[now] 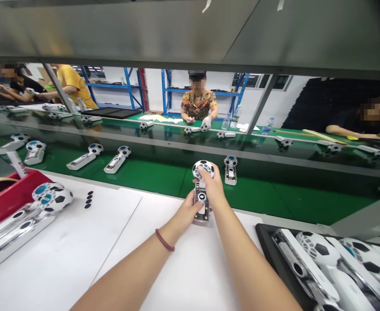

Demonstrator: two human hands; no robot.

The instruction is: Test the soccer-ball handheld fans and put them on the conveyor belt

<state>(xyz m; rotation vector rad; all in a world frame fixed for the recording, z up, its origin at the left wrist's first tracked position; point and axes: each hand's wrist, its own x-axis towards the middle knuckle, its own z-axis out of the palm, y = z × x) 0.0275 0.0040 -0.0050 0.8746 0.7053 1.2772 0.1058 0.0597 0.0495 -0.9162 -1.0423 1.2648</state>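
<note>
Both my hands hold one soccer-ball-headed device [201,208], raised over the far edge of the white work surface. It has a black-and-white ball head with a blue patch and a see-through body with a small round lit display. My left hand [190,210] grips the lower body from the left, its thumb by the display. Wrapped round the upper right side is my right hand [213,185], its thumb on the ball head. On my left wrist sits a dark red band. Just beyond, a similar device [230,172] lies on the green conveyor belt.
Two more devices [21,231] lie at the left beside a red bin [11,194] and several black dots [88,200]. A black tray [264,242] of devices stands at the right. Several devices lie along the green belt [157,175]. Co-workers [199,103] sit beyond a metal frame.
</note>
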